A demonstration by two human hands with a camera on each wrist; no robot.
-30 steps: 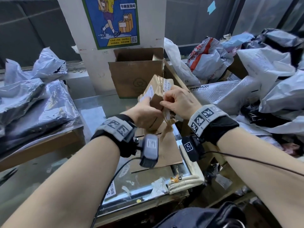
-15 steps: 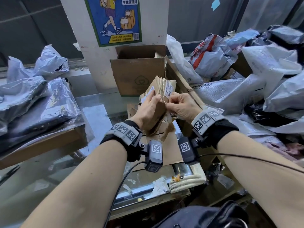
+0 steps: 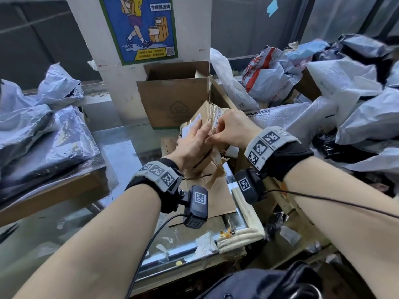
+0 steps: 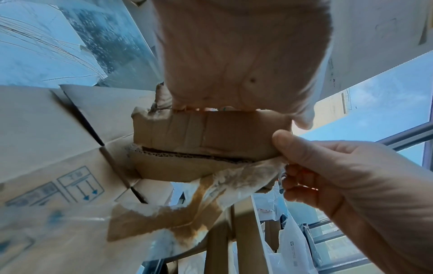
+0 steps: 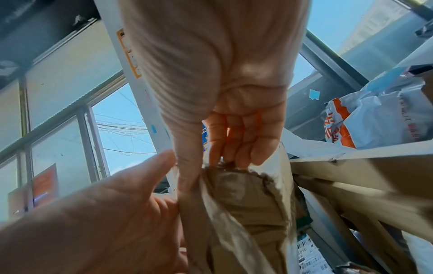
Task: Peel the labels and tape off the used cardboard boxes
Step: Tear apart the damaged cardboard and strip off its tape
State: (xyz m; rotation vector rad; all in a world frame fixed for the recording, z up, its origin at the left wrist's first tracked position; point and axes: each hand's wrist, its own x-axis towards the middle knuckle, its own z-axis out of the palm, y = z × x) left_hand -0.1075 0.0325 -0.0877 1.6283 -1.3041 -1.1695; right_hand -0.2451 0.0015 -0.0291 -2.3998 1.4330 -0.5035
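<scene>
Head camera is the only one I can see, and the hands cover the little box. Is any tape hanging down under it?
Observer: Yes. In the left wrist view, a strip of tape with torn brown paper stuck to it dangles below the little box.
Operator: Who's pulling it?
Observer: The right hand. Its thumb sits on the box's end and its curled fingers pinch the tape just under it.
Operator: And the other hand?
Observer: The right wrist view shows the left hand with its palm against the box and its thumb sticking out free.
</scene>
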